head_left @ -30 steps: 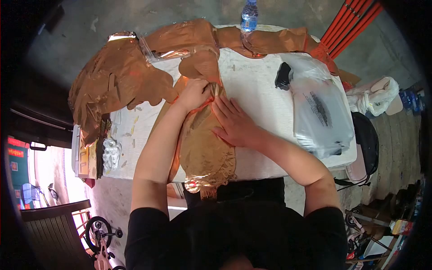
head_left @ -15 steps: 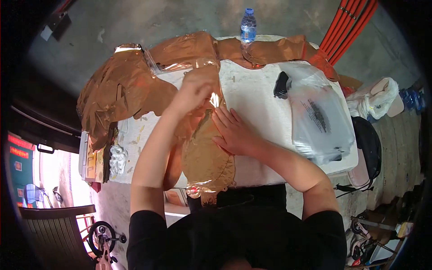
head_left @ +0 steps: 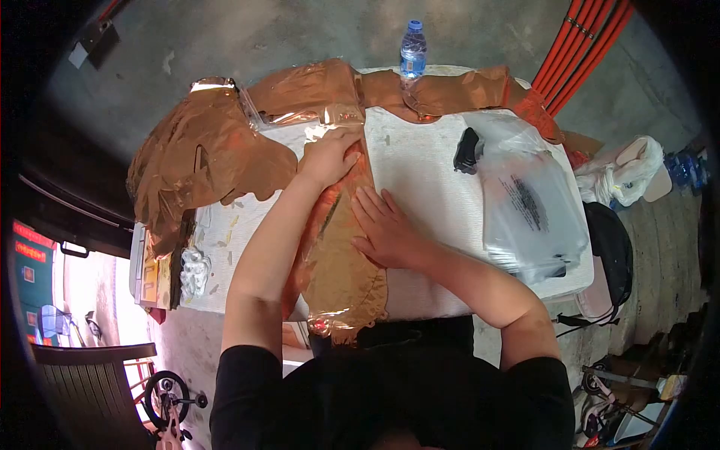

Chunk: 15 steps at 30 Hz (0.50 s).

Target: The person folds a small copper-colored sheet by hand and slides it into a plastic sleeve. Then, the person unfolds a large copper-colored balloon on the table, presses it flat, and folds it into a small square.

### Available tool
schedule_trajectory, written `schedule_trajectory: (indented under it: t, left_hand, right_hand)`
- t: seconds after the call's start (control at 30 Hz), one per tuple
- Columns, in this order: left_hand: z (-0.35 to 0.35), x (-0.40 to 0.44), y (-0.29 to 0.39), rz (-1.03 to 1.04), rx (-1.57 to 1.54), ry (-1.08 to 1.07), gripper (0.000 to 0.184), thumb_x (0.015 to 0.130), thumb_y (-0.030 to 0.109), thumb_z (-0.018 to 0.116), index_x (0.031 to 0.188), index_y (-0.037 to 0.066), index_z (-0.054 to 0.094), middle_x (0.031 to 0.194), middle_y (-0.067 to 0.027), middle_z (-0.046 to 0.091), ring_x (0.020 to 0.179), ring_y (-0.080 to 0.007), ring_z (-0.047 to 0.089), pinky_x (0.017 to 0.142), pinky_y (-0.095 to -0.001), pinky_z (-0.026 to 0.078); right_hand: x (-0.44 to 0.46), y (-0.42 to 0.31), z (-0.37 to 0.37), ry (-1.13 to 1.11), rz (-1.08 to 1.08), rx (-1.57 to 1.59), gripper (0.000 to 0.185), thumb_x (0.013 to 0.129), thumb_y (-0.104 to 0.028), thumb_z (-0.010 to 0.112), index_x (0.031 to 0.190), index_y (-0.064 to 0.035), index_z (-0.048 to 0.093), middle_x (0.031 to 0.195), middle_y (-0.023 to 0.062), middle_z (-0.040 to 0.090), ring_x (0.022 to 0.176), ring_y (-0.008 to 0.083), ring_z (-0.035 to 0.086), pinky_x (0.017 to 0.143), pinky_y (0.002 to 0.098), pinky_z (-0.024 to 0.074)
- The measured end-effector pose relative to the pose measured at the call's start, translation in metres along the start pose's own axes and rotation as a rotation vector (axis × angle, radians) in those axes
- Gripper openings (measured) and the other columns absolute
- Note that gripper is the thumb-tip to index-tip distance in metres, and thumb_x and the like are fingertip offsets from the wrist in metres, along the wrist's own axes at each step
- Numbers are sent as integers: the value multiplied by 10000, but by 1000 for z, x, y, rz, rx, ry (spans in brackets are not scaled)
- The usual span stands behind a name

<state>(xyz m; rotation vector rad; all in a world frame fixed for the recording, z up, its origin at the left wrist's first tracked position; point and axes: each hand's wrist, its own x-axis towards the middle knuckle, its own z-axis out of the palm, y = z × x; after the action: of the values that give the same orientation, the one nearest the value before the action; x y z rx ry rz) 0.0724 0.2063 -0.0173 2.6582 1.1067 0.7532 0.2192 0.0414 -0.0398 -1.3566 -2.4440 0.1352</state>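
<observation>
A long, flat strip of shiny copper-coloured foil [head_left: 349, 262], looking like a deflated foil balloon, runs down the middle of the white table [head_left: 427, 165] and over its near edge. My left hand [head_left: 328, 161] lies on its upper part, thumb apart from the fingers. Lower down, my right hand [head_left: 386, 229] rests flat with fingers spread, along the foil's right side. Neither hand grips anything visible. More copper foil [head_left: 217, 150] spreads over the table's left end, and other foil pieces [head_left: 457, 91] lie along the far edge.
A water bottle [head_left: 412, 52] stands at the far edge. To the right lie a stack of clear plastic bags [head_left: 532, 214] and a small black object [head_left: 466, 150]. A crumpled white item [head_left: 195, 271] sits at left. Red pipes [head_left: 581, 56] rise beyond the far right corner.
My left hand has gone from raised and blurred to lying on the upper foil, slightly to the right. My right hand has barely shifted and stays flat on the foil.
</observation>
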Motion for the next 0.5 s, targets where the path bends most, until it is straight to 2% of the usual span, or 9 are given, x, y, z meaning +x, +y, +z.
schedule_trajectory:
  t: [0.13, 0.2, 0.43, 0.5]
  left_hand:
    - [1, -3, 2, 0, -66, -114, 333, 807, 205, 647, 1121, 97, 632, 1118, -114, 584, 1060, -314, 536, 899, -384, 458]
    - [13, -6, -5, 146, -114, 12, 316, 802, 208, 650, 1098, 96, 637, 1101, -113, 584, 1040, -318, 538, 903, -386, 451]
    - [15, 2, -10, 181, 48, 40, 334, 810, 270, 638, 1092, 90, 637, 1114, -98, 579, 1079, -319, 510, 939, -410, 419]
    - [15, 4, -9, 95, 70, -60, 388, 829, 267, 648, 1175, 94, 607, 1248, -105, 529, 1143, -311, 479, 976, -405, 399]
  right_hand:
    - [-2, 0, 0, 9, -3, 1, 710, 912, -409, 493, 1398, 71, 299, 1480, 236, 271, 1403, 345, 209, 1146, 487, 126]
    - [0, -1, -1, -5, -8, -5, 708, 914, -412, 490, 1397, 71, 302, 1479, 237, 272, 1403, 345, 210, 1146, 488, 125]
    - [0, 0, -1, 11, -19, -7, 700, 916, -417, 487, 1395, 63, 309, 1473, 244, 277, 1399, 353, 217, 1145, 495, 119]
    - [0, 0, -2, 7, -22, -14, 699, 917, -417, 487, 1394, 62, 310, 1472, 244, 278, 1399, 355, 217, 1146, 495, 118]
